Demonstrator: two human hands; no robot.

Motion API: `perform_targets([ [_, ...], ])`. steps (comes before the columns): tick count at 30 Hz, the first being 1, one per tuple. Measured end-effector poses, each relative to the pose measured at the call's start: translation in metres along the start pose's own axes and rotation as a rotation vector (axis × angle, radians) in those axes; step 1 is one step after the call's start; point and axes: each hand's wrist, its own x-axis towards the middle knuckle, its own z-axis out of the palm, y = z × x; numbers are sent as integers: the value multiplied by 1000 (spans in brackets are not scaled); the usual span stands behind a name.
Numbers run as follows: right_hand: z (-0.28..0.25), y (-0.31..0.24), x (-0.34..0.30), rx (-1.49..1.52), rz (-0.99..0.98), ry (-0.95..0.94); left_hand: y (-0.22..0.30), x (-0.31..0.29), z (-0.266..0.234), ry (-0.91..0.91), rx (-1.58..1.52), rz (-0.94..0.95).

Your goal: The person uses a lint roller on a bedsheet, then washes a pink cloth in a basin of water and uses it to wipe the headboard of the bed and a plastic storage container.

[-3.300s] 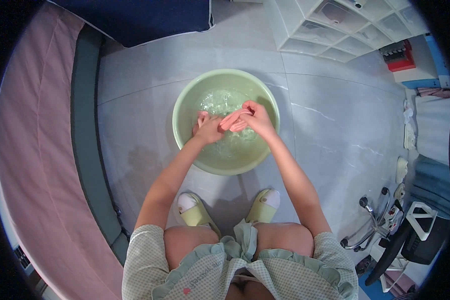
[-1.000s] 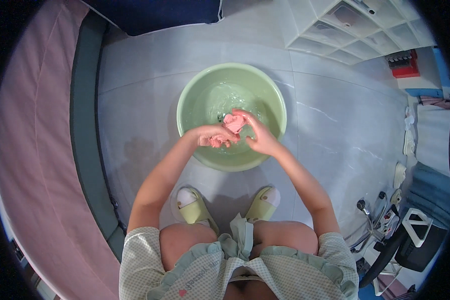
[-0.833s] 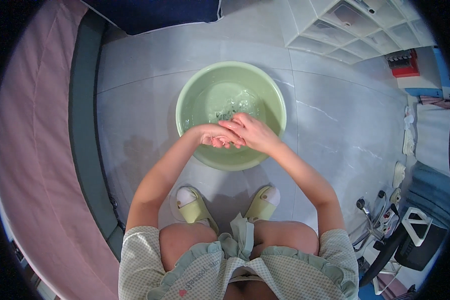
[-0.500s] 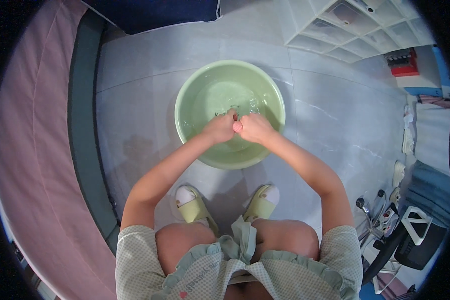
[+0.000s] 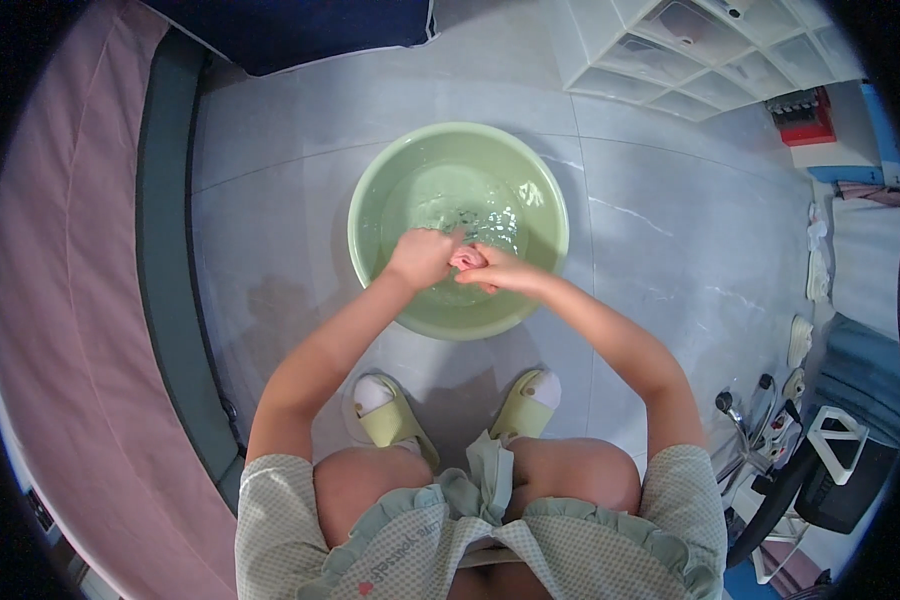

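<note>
A pale green round basin [image 5: 362, 180] of water stands on the floor in front of me. Over its near half, both hands meet at a small bunched pink cloth [image 5: 467, 259]. My left hand [image 5: 423, 255] is closed in a fist at the cloth's left end. Thumb and fingers of my right hand [image 5: 500, 270] wrap round its right part, with the palm side partly showing. Exactly what kind of cloth it is cannot be made out. Ripples and bright glints show on the water [image 5: 470, 215] just beyond the hands.
My feet in light green slippers [image 5: 392, 415] are planted close to the basin. A bed with a pink cover [image 5: 80, 250] runs along the left. Clear-fronted drawers [image 5: 660, 60] stand far right; a black-and-white wheeled chair [image 5: 840, 480] is near right.
Both hands have shifted slightly, and their grip on the pink cloth has turned. The right hand has rolled from a fist to show its thumb and fingers. The water glints more.
</note>
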Motion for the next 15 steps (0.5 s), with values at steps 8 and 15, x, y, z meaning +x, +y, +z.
perform_targets([
  [8, 5, -10, -22, -841, -770, 516, -12, -12, -6, -761, -1685, -782],
  [15, -9, -12, 2, -824, -1094, 443, 17, 0, -9, -1141, -2061, -475],
])
